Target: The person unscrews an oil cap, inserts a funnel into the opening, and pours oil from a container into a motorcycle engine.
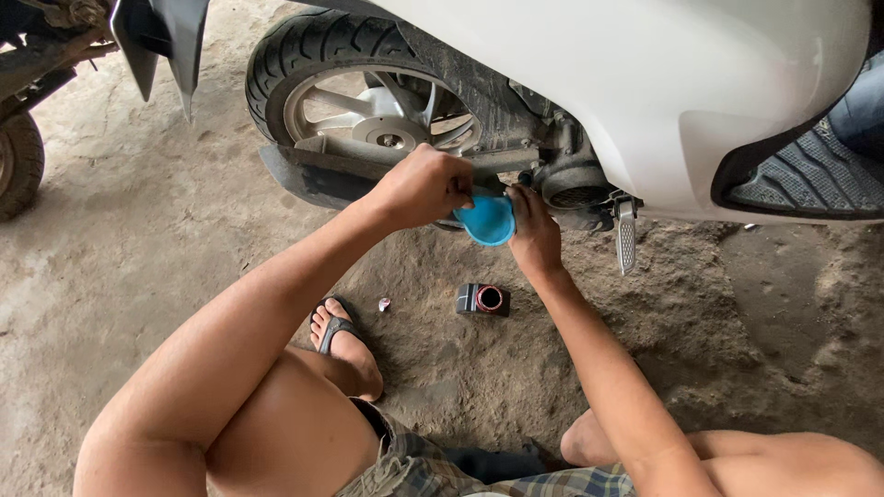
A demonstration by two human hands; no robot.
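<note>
I crouch beside a white scooter (645, 74) with its rear wheel (368, 101) in front of me. A blue plastic funnel (486, 221) is held against the engine casing (571, 189) below the body panel. My left hand (424, 184) grips the funnel's left rim. My right hand (534, 230) steadies its right side, fingers against the rim. On the dirt below lies a small dark bottle (482, 299) on its side, its open red-ringed mouth facing me. A tiny cap-like piece (384, 304) lies to the left of it.
The scooter's folded metal footpeg (626, 235) hangs just right of my right hand. Another vehicle's tyre (18, 161) and dark fairing (157, 41) are at the far left. My sandalled foot (345, 345) rests on the rough dirt floor (138, 239).
</note>
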